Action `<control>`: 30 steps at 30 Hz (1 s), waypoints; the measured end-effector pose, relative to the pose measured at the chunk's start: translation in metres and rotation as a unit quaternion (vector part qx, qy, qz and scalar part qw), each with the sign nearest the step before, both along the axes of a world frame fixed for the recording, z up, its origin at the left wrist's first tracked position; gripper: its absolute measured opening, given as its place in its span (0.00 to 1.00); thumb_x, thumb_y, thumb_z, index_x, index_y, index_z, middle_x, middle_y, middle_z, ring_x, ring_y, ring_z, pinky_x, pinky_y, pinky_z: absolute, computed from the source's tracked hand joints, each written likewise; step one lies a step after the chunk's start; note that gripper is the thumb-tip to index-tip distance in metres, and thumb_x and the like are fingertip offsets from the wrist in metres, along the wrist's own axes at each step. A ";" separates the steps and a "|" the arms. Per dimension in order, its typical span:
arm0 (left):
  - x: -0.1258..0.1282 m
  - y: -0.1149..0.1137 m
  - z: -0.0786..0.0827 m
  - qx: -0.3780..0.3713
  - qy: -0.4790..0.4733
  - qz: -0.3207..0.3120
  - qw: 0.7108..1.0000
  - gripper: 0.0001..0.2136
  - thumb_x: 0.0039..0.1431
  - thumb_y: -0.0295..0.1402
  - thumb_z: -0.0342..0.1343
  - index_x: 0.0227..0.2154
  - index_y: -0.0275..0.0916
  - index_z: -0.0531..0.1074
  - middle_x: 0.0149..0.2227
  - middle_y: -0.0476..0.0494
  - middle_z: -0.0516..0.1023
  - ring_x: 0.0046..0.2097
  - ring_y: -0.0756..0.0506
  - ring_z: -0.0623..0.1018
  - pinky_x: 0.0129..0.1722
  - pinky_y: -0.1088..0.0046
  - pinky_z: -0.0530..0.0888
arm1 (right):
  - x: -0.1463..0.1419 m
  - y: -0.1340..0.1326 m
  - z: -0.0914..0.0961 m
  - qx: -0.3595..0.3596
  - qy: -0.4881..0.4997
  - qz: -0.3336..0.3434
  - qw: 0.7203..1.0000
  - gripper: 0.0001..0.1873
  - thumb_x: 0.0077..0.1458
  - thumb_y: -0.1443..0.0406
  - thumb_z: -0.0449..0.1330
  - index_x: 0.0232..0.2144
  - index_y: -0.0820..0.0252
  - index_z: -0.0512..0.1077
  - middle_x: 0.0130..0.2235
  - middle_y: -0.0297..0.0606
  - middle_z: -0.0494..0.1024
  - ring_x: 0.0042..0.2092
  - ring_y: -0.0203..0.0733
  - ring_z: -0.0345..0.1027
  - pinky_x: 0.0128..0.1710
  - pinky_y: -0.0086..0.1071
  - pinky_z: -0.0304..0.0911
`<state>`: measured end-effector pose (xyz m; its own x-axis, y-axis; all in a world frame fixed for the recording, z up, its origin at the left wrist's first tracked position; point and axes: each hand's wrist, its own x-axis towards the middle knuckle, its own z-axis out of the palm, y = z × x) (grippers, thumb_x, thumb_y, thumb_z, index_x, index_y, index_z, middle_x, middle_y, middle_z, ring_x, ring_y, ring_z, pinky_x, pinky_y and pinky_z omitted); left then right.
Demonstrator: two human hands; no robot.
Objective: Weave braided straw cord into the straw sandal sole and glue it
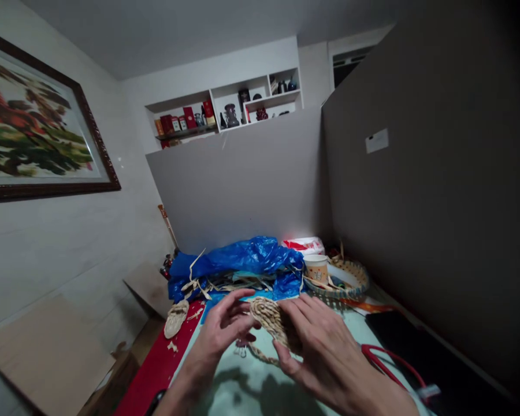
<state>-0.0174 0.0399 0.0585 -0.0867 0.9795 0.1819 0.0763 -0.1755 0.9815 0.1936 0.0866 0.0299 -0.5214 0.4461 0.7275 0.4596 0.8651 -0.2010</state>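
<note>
Right hand [325,341]: you pinch the woven piece [268,318], fingers laid over its far edge, thumb at the near edge. Left hand [219,332]: your fingers are loosely curved and spread apart at the piece's left end; contact with its rim cannot be told.

Woven piece: coiled straw braid, held up above the pale green tabletop [225,384], between your hands. Its long axis slants from far left to near right. The rounded end points away and to your left; the other end runs under your right hand, its tip hidden. The coiled face is tilted up toward you.

Below the piece, a length of braid [264,356] curves to the right. A clip [241,349] shows just left of it, near your left fingers.

Left of your left hand: a red cloth [143,375], with a pale sole [177,319] near its far end, long axis running roughly away from you.

Beyond your hands: a crumpled blue bag [251,257] with straw strips [193,284] in front. To its right, a basket [361,289] holding a paper cup [316,268]; a red-and-white packet [303,246] behind.

Right of your right hand: a red cord [383,353], looped.
</note>
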 end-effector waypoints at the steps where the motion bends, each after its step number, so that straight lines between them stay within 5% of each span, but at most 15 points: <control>1: -0.007 0.005 0.008 -0.003 0.026 -0.020 0.999 0.26 0.42 0.38 0.73 0.48 0.37 0.79 0.38 0.37 0.83 0.35 0.39 0.82 0.34 0.61 0.79 | 0.002 0.005 0.005 -0.003 0.003 -0.002 1.000 0.11 0.57 0.67 0.57 0.44 0.63 0.69 0.39 0.43 0.72 0.41 0.52 0.65 0.41 0.47 0.65; 7: -0.014 0.019 0.051 0.108 0.161 0.061 0.979 0.15 0.54 0.28 0.64 0.46 0.43 0.78 0.44 0.42 0.82 0.47 0.40 0.79 0.53 0.55 0.71 | 0.016 0.028 0.045 -0.015 0.003 -0.002 1.000 0.08 0.55 0.66 0.60 0.38 0.63 0.71 0.38 0.44 0.74 0.40 0.52 0.67 0.40 0.47 0.65; 11: 0.014 0.012 0.066 0.155 0.230 0.012 0.961 0.27 0.47 0.22 0.69 0.51 0.50 0.77 0.55 0.47 0.78 0.56 0.40 0.75 0.58 0.60 0.69 | 0.019 0.026 0.059 -0.020 -0.005 0.019 1.000 0.10 0.54 0.66 0.62 0.40 0.63 0.71 0.37 0.41 0.73 0.38 0.49 0.67 0.38 0.43 0.65; 14: 0.029 0.009 0.068 0.181 0.295 -0.040 0.937 0.31 0.45 0.20 0.72 0.52 0.50 0.76 0.55 0.48 0.79 0.57 0.42 0.75 0.59 0.64 0.68 | 0.020 0.022 0.058 -0.026 -0.015 0.035 0.999 0.11 0.54 0.66 0.62 0.41 0.63 0.72 0.38 0.41 0.74 0.39 0.49 0.67 0.39 0.43 0.65; 21: 0.024 0.012 0.059 0.244 0.387 -0.112 0.882 0.21 0.61 0.32 0.65 0.56 0.46 0.70 0.55 0.45 0.78 0.56 0.45 0.76 0.56 0.68 0.71 | 0.022 0.018 0.053 -0.026 -0.038 0.058 0.997 0.13 0.57 0.63 0.63 0.43 0.64 0.72 0.40 0.43 0.75 0.42 0.49 0.68 0.42 0.42 0.66; 26: 0.018 0.009 0.054 0.281 0.438 -0.101 0.848 0.23 0.65 0.33 0.60 0.61 0.52 0.64 0.54 0.47 0.78 0.54 0.46 0.77 0.54 0.69 0.73 | 0.023 0.013 0.055 -0.014 -0.028 0.061 0.998 0.15 0.57 0.63 0.66 0.46 0.60 0.73 0.42 0.42 0.77 0.42 0.49 0.71 0.41 0.40 0.69; 30: 0.017 0.001 0.057 0.320 0.491 -0.086 0.806 0.26 0.67 0.31 0.57 0.64 0.54 0.59 0.54 0.45 0.78 0.54 0.44 0.77 0.53 0.71 0.75 | 0.035 0.009 0.062 0.002 -0.001 0.087 0.996 0.30 0.50 0.65 0.74 0.53 0.56 0.68 0.47 0.36 0.79 0.44 0.44 0.75 0.43 0.31 0.72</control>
<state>-0.0003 0.0405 0.1150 0.5334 0.6405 0.5526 0.6822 -0.7119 0.1667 0.2281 0.0952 0.0918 -0.5925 0.3461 0.7275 0.3026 0.9325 -0.1972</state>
